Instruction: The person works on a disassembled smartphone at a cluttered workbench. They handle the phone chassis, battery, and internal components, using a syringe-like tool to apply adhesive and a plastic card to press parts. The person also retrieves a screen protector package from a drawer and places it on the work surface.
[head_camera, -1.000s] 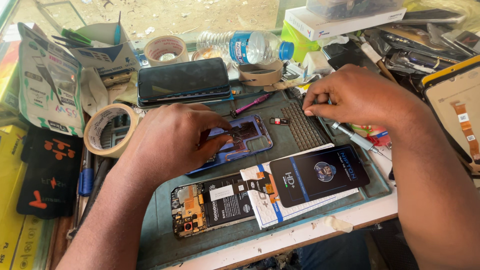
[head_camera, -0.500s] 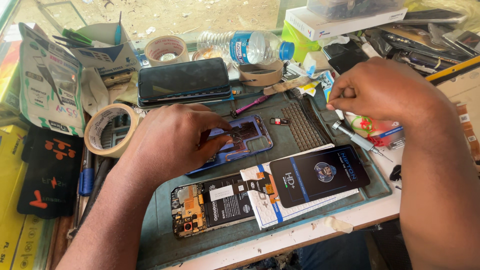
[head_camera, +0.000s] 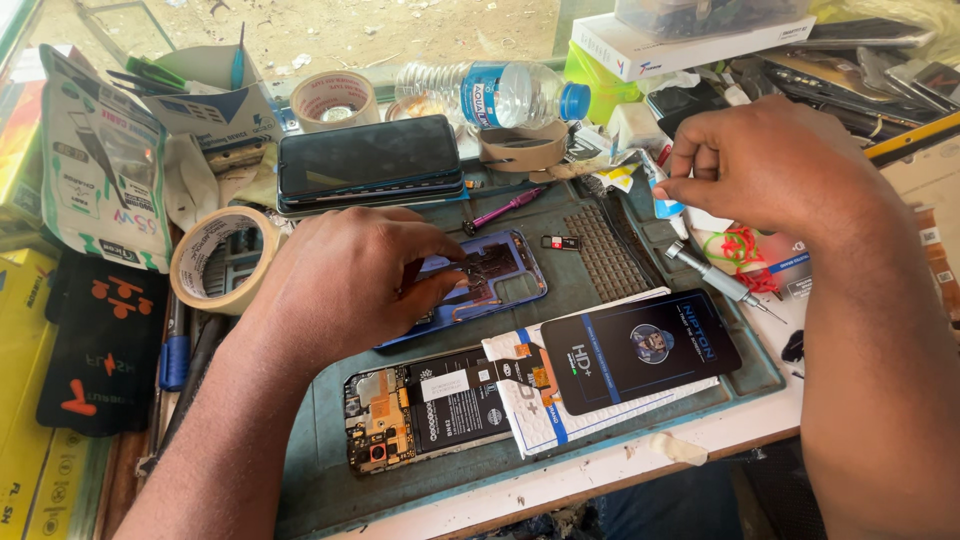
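Observation:
My left hand (head_camera: 345, 285) rests on the green work mat (head_camera: 590, 425) and grips a blue phone frame (head_camera: 505, 275), fingertips pressed onto its inner parts. My right hand (head_camera: 770, 165) hovers over the mat's right edge. Its thumb and forefinger pinch a small white and blue tube (head_camera: 663, 200). In front of both hands lies an opened phone (head_camera: 425, 410) with its battery and board showing. A flex cable joins it to a dark screen (head_camera: 640, 350) that lies on a white pad.
A silver screwdriver (head_camera: 715, 280) lies by red rubber bands right of the mat. Behind the mat sit stacked dark phones (head_camera: 370, 165), a pink-handled tool (head_camera: 505, 205), a water bottle (head_camera: 490, 95) and tape rolls (head_camera: 215, 260). Packets and boxes crowd the left side, and phone parts the right.
My right hand has moved from the mesh patch in the middle of the mat rightward and up to the small tube. My left hand has stayed on the blue frame.

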